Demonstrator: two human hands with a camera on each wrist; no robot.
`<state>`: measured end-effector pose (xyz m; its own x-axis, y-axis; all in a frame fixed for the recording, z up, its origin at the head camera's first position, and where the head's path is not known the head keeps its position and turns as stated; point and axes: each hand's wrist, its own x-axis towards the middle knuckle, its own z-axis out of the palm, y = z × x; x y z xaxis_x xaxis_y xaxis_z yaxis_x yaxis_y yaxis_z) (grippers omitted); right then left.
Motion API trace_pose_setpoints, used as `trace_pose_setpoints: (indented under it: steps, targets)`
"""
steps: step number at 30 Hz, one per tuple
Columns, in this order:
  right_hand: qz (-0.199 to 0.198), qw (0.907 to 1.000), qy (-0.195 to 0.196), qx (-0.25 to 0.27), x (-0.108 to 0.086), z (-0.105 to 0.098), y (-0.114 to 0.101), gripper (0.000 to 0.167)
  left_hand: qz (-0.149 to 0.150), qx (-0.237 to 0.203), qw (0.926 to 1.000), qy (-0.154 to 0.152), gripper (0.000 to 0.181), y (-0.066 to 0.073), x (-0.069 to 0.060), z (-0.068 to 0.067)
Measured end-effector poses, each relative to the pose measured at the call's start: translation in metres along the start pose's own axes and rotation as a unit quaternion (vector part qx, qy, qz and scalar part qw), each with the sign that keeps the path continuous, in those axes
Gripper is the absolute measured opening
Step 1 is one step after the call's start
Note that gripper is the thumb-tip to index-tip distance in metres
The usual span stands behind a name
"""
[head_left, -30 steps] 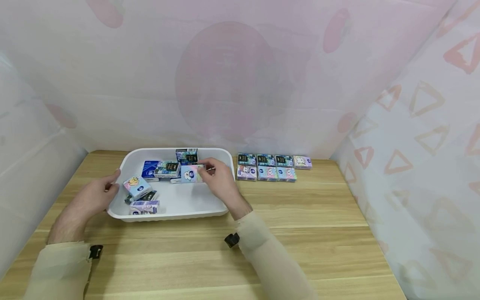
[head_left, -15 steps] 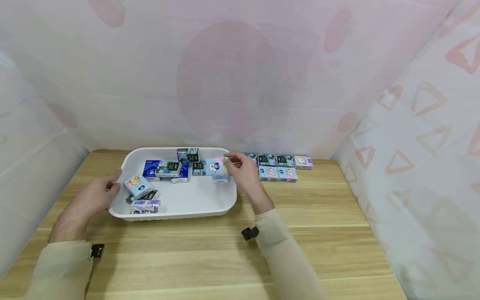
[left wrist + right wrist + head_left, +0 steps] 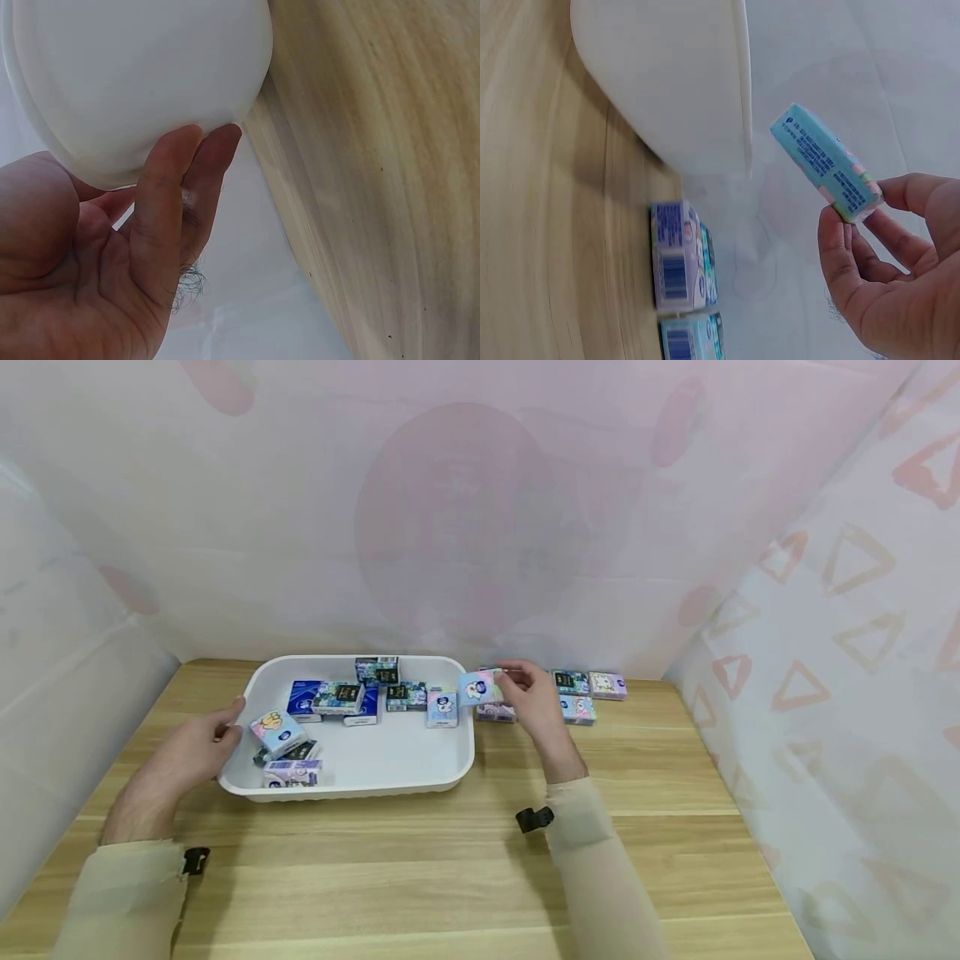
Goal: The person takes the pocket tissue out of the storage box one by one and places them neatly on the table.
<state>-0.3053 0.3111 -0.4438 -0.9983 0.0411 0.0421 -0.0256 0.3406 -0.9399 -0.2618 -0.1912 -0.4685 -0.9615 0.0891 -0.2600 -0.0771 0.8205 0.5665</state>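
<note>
My right hand (image 3: 540,706) pinches one end of a light-blue and pink tissue pack (image 3: 477,688), held up at the right rim of a white plastic tub (image 3: 375,760). From the right wrist view, the pack (image 3: 821,163) is tilted between thumb and fingers, its printed narrow side showing. At the tub's left end, my left hand (image 3: 183,750) grips the rim, fingers under the outer wall in the left wrist view. Inside the tub lie several packs, among them a dark floral pack (image 3: 337,697), a light-blue pack (image 3: 442,707) and a purple pack (image 3: 292,774).
Right of the tub, packs stand in two rows along the back wall, partly hidden by my right hand; a purple pack (image 3: 607,685) ends the rear row and a pink-blue pack (image 3: 577,709) the front one. Patterned sheets surround the wooden table (image 3: 375,877).
My right hand has lifted the light-blue and pink pack from inside the tub and carried it right, over the rim. The left hand keeps its grip on the tub.
</note>
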Motion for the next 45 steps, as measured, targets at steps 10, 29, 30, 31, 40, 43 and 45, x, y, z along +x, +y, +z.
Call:
trace_pose_setpoints:
  steps: [10,29,30,31,40,43,45]
  targets:
    - [0.032,0.9991,0.014,0.025,0.004,-0.035,0.016,0.038,0.000,0.001,1.0000,0.000,0.064,0.001,-0.001,0.000]
    - [0.074,0.9958,0.048,0.025,0.012,-0.088,0.041,0.045,0.000,0.001,1.0000,-0.003,0.064,0.000,-0.003,-0.001]
    - [0.078,0.9955,0.048,0.024,0.012,-0.090,0.041,0.045,0.000,0.002,1.0000,-0.002,0.064,0.001,-0.003,-0.001]
    - [0.079,0.9953,0.049,0.024,0.012,-0.092,0.042,0.045,0.001,0.001,1.0000,-0.002,0.064,0.001,-0.003,-0.001]
    - [0.078,0.9940,0.073,0.026,0.015,-0.112,0.057,0.045,0.001,0.004,1.0000,0.003,0.063,0.001,-0.002,0.000]
    - [0.084,0.9923,0.085,0.033,0.017,-0.120,0.064,0.046,-0.001,0.003,1.0000,0.004,0.063,0.001,-0.003,0.000]
    - [0.089,0.9908,0.095,0.037,0.019,-0.125,0.069,0.047,-0.005,0.002,1.0000,0.003,0.063,0.001,-0.003,0.000]
